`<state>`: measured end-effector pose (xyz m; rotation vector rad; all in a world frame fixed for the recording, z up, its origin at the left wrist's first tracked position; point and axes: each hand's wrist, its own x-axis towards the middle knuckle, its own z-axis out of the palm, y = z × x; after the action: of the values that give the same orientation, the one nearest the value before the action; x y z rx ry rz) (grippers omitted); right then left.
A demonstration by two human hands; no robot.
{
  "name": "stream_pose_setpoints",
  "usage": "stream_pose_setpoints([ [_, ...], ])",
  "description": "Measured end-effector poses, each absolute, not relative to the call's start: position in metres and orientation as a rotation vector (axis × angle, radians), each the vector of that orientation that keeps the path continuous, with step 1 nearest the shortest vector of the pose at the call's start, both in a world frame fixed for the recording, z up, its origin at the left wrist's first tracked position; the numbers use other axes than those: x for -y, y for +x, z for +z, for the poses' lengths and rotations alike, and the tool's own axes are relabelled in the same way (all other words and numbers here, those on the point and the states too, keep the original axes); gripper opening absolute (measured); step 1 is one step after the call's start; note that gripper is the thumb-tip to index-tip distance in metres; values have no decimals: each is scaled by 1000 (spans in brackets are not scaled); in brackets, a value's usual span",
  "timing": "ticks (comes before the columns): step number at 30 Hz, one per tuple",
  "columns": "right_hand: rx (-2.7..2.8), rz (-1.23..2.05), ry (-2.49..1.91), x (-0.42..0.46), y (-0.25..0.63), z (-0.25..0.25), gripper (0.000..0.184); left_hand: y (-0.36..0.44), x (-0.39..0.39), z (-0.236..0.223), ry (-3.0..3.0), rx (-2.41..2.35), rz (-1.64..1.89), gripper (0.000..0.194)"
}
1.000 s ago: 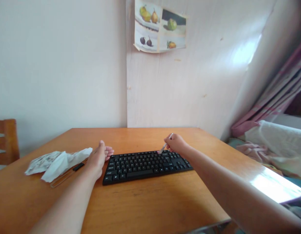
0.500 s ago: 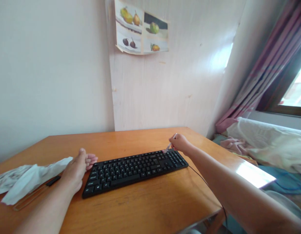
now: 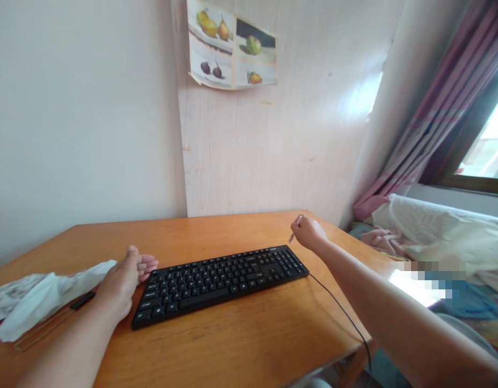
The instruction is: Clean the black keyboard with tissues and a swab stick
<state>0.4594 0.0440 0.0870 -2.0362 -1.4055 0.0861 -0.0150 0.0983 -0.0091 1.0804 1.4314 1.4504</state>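
Right hand [image 3: 310, 233] pinches a thin stick [image 3: 295, 228], tip toward seven o'clock, above keyboard's [image 3: 220, 280] far-right corner; left hand [image 3: 123, 280] rests spread.

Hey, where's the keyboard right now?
The black keyboard lies mid-table in the head view, between the left hand and the right hand, which holds a small stick above its right end.

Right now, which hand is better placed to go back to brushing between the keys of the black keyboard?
Right, probably. The right hand holds the small white stick just above the keyboard's far right corner. The left hand lies open and tool-less on the table at its left end.
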Motion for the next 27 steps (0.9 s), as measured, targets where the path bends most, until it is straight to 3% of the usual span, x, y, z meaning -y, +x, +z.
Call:
stream_pose_setpoints([
  [7,1430,295,-1929,-50,434,69,24,-15,-99,-9,1035,-1426,1444,58],
  [15,1330,143,-1947,-40,448,86,16,-5,-85,7,959,-1433,1449,50],
  [24,1483,654,-1578,-26,372,78,23,-3,-80,10,947,-1414,1454,47],
  [27,1563,624,-1630,-25,369,75,23,-2,-79,11,947,-1420,1455,47],
])
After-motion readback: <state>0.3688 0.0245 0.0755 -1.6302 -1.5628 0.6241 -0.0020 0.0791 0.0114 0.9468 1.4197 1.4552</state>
